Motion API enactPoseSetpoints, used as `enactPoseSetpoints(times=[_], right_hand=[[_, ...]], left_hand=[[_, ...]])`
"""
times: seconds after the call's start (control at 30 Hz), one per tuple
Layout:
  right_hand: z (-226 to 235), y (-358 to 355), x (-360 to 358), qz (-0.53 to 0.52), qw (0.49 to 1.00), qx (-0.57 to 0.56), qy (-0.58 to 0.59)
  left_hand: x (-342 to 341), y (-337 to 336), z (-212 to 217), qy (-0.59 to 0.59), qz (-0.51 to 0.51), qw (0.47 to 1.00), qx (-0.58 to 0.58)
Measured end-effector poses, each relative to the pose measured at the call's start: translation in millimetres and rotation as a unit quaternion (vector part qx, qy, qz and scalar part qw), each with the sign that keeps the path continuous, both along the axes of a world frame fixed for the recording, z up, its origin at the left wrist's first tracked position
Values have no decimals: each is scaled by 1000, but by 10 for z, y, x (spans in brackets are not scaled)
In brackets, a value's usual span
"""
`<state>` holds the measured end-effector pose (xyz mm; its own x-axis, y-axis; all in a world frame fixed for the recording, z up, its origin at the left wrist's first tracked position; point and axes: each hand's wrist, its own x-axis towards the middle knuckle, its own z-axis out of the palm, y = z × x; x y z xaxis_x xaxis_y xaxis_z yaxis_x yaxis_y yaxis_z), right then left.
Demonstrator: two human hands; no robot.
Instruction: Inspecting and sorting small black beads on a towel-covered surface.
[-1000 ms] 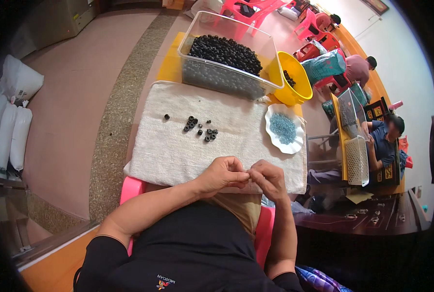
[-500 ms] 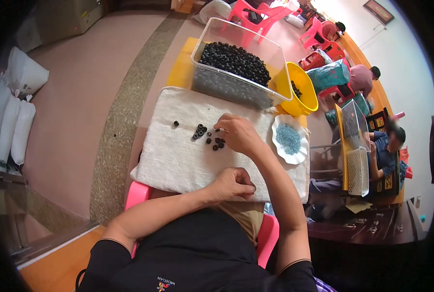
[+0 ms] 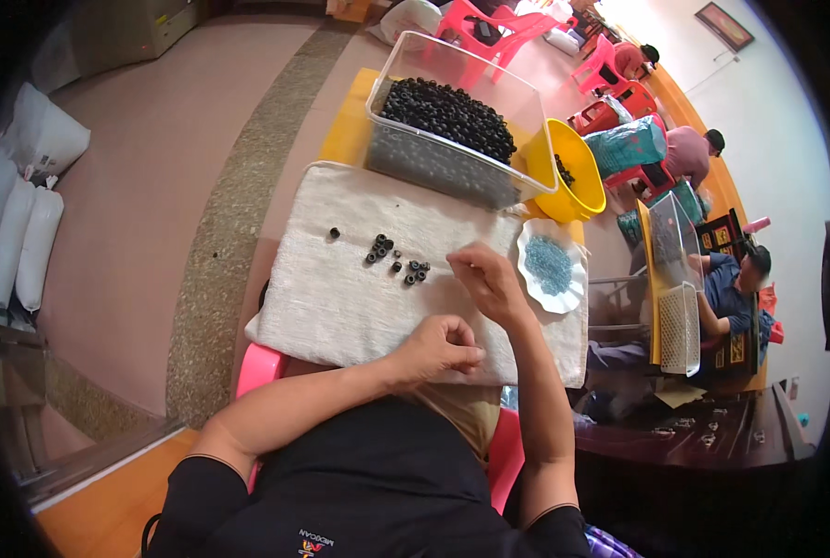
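Note:
My right hand, slightly blurred, hovers over the white towel between the small black parts and the white dish. Its thumb and fingertips are pinched together; whatever may be between them is too small to tell. Nearer to me, my left hand rests on the towel with fingers curled and thumb against the index finger, its contents hidden. Left of my right hand lie several black ring-like parts in two loose groups, and a lone black part sits farther left. The scalloped white dish holds pale blue-green granules.
Beyond the towel stands a clear plastic bin heaped with black parts. Next to it, a yellow tub holds a few more. White sacks lean at the far left. A person sits at the right beside a white basket.
My right hand has drawn back from the black parts, toward the right and nearer to me. My left hand has stayed almost where it was.

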<state>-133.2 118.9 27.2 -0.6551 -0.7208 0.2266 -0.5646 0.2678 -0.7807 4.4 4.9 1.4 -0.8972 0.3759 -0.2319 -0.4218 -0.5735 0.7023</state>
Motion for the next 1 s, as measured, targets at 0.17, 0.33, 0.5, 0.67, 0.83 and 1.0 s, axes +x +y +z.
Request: enactPoseSetpoints(times=[0.17,0.33,0.5,0.67,0.83,1.0], right_hand=[[43,483,284,-91,986,74,-117],[70,833,427,-97,957,3,-273],[129,967,528,-59,941,8,-333],[199,921,604,-6,926,-12,-376],[230,878,627,-2,926,-16,-376],[216,873,623,-8,937,18,-349]], left_hand=[[-18,8,-90,30,13,999,4],[-28,23,-71,20,29,999,14],[-15,37,-59,47,55,997,-6],[-15,47,-74,56,51,996,-49],[-16,42,-82,70,47,994,-64],[-17,41,-87,74,37,995,-59]])
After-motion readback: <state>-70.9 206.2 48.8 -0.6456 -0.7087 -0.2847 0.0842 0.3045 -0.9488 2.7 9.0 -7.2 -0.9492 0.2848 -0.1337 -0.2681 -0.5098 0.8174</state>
